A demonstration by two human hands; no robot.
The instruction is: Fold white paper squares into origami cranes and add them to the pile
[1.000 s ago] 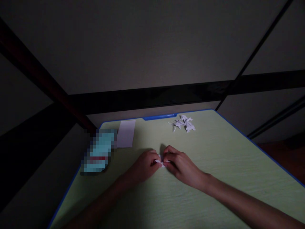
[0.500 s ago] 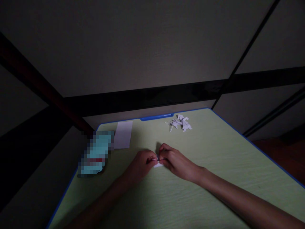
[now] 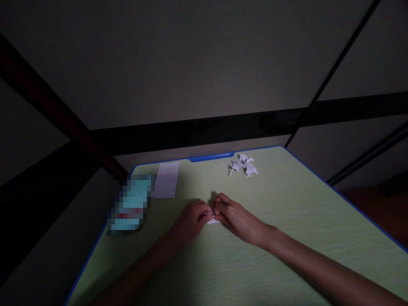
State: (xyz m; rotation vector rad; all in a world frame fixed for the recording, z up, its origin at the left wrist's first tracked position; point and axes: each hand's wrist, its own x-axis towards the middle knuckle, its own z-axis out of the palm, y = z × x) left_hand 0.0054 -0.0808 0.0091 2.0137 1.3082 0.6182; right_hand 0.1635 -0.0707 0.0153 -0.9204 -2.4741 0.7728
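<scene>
Between my fingertips is a small folded piece of white paper (image 3: 213, 221), low over the middle of the table. My left hand (image 3: 195, 216) pinches its left side, thumb and fingers closed together. From the right, my right hand (image 3: 231, 214) pinches the other side, with its fingers curled. Most of the paper is hidden behind my fingers; only its near edge and a thin strip at the left show. Both hands are nearly touching each other.
Several folded white paper figures (image 3: 246, 165) lie clustered near the table's far edge. At the left rest a white paper sheet (image 3: 167, 180) and a blurred-out phone-like object (image 3: 132, 204). The pale green table (image 3: 287, 187) has a blue rim; panelled wall (image 3: 197, 76) rises behind it.
The whole view has shifted slightly, moving everything a little to the right. Both hands keep their pinch on the folded paper, with hardly any movement of the fingers.
</scene>
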